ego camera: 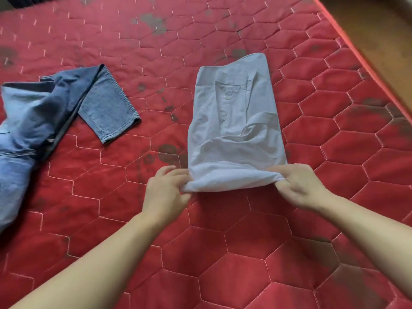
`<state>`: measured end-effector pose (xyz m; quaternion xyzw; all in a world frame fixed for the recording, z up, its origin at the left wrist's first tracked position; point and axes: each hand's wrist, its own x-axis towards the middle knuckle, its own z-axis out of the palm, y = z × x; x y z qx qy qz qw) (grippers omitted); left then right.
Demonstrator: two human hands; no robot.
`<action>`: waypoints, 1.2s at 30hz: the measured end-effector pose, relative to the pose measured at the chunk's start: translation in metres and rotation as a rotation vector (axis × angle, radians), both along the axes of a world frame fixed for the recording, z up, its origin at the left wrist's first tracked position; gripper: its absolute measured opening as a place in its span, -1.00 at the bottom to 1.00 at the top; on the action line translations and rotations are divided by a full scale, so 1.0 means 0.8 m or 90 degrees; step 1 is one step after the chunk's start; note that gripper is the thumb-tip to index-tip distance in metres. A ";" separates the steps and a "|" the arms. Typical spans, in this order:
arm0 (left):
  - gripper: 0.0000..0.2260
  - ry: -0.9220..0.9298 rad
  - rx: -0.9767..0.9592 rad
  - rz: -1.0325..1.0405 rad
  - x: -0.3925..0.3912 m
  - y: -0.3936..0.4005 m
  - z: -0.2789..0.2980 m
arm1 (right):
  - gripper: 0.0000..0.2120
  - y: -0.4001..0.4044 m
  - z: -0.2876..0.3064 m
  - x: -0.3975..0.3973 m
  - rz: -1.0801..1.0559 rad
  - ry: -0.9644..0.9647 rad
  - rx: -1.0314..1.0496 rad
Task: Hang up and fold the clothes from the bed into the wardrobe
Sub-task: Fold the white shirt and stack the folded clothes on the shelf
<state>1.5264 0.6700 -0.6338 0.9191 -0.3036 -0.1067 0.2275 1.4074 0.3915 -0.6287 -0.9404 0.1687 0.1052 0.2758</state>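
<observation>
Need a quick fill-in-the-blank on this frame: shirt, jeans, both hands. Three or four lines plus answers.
1. Both hands, left and right, grip the near edge of the folded ____.
2. The jeans lie to the ____ of the shirt, apart from it.
3. The jeans lie crumpled and are held by ____ hand.
4. Both garments rest on a quilted mattress whose colour is ____.

Missing words: shirt; left; neither; red

A home bedroom: a red quilted mattress (223,253) fills the view, wooden floor (379,30) at two o'clock.
</observation>
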 end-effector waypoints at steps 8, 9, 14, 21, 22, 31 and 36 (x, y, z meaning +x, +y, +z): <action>-0.82 0.528 -0.299 0.127 0.001 -0.013 0.071 | -0.38 -0.025 0.049 -0.032 -0.286 -0.002 0.425; -0.89 0.547 -0.330 0.181 0.002 -0.018 0.077 | -0.36 -0.029 0.058 -0.032 -0.279 0.022 0.477; -0.84 0.563 -0.387 0.434 0.010 -0.036 0.078 | -0.56 -0.043 0.091 -0.014 -0.267 0.090 0.728; -0.55 0.588 -0.427 0.564 0.026 -0.039 0.036 | -0.66 -0.036 0.050 0.008 -0.237 0.037 0.618; -0.39 0.623 -0.439 0.537 0.025 -0.038 0.033 | -0.75 -0.033 0.045 0.011 -0.238 0.036 0.566; -0.83 0.466 -0.439 0.432 0.095 -0.086 0.010 | -0.72 -0.058 0.029 0.109 -0.434 -0.173 0.544; -0.72 0.498 -0.431 0.616 0.136 -0.120 -0.016 | -0.71 -0.080 0.015 0.137 -0.296 0.035 0.572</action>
